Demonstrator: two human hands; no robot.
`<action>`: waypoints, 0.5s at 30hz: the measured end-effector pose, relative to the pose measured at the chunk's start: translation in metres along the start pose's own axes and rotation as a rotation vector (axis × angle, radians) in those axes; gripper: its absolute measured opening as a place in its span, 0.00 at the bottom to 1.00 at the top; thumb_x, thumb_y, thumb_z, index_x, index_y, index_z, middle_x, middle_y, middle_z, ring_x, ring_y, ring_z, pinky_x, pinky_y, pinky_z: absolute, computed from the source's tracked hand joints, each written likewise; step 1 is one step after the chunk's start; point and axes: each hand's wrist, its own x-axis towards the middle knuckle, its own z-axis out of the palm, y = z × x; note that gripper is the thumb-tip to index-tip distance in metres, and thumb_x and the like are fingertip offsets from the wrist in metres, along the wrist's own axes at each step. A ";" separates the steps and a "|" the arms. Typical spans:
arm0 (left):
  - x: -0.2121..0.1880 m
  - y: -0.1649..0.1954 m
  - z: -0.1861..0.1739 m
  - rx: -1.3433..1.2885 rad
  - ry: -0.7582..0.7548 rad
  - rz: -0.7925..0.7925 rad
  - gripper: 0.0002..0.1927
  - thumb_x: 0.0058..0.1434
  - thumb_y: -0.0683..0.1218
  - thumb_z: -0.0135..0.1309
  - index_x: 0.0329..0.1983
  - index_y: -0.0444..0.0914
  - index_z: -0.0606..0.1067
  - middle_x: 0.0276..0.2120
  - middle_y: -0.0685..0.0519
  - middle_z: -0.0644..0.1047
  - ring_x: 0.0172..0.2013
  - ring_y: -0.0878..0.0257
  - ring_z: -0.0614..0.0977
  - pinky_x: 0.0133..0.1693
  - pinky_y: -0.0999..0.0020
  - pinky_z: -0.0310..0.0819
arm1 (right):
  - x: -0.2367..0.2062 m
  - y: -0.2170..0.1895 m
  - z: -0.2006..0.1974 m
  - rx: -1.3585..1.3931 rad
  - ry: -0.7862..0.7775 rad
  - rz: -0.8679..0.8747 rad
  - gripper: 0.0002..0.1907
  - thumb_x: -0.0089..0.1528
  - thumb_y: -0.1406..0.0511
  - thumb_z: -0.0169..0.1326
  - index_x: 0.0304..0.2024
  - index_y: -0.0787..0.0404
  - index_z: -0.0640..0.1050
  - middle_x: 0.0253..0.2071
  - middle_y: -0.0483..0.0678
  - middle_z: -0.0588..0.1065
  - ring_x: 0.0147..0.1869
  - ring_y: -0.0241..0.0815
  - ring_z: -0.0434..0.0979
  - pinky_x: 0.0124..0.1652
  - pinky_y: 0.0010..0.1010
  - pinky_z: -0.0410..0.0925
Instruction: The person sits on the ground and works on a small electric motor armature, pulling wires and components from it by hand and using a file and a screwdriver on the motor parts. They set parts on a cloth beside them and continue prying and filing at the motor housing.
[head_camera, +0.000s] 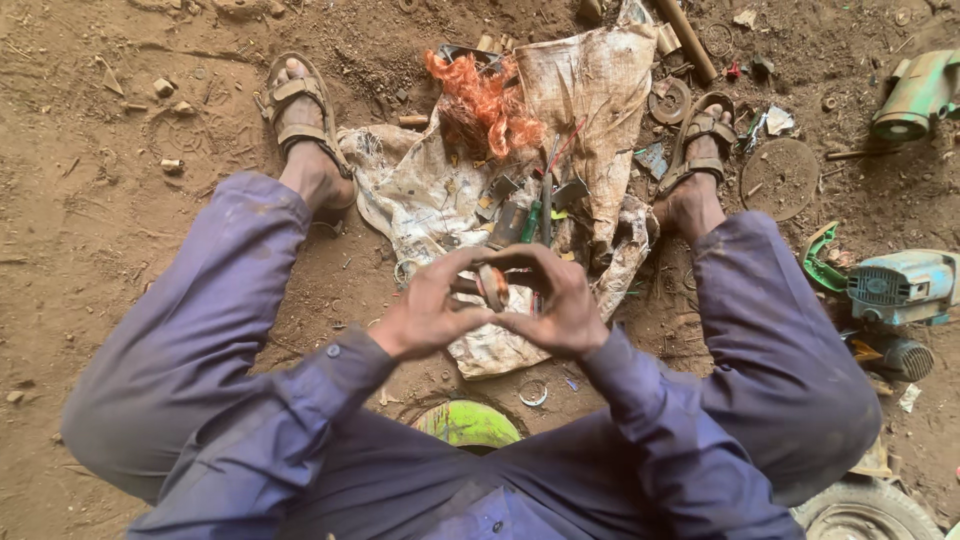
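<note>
Purple sleeves (300, 400) filled the bottom, cut off at the edge. Both hands met over a dirty sack (440, 200). Left hand (430, 310) and right hand (560, 305) pinched a small round part (491, 287), fingers closed around it. Most of it was hidden, so its kind was hard to tell.

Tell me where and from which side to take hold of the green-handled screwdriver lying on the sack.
Grip the green-handled screwdriver by its green handle, coming from above and from the near end. It lies flat on the sack, the handle toward the person, among metal parts. The handle is its thickest part, so fingers should close best across it.
</note>
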 end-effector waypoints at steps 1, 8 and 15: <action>0.004 -0.010 -0.006 0.069 -0.003 0.021 0.30 0.54 0.40 0.60 0.61 0.34 0.69 0.48 0.49 0.77 0.49 0.56 0.84 0.49 0.65 0.83 | 0.006 0.010 -0.001 0.091 -0.042 -0.001 0.33 0.57 0.59 0.71 0.57 0.68 0.71 0.52 0.56 0.78 0.57 0.47 0.83 0.59 0.39 0.77; 0.050 -0.091 -0.037 0.736 0.069 -0.066 0.10 0.67 0.42 0.54 0.31 0.32 0.76 0.33 0.44 0.78 0.31 0.51 0.81 0.33 0.60 0.82 | 0.050 0.080 -0.004 0.108 -0.120 0.431 0.23 0.57 0.63 0.67 0.51 0.61 0.75 0.50 0.54 0.78 0.54 0.43 0.82 0.56 0.37 0.76; 0.096 -0.175 -0.056 0.534 0.474 0.058 0.04 0.61 0.36 0.56 0.32 0.33 0.73 0.32 0.41 0.77 0.31 0.49 0.81 0.31 0.58 0.78 | 0.014 0.152 0.002 -0.712 0.281 0.975 0.14 0.67 0.54 0.56 0.43 0.56 0.80 0.31 0.49 0.79 0.30 0.42 0.76 0.33 0.38 0.74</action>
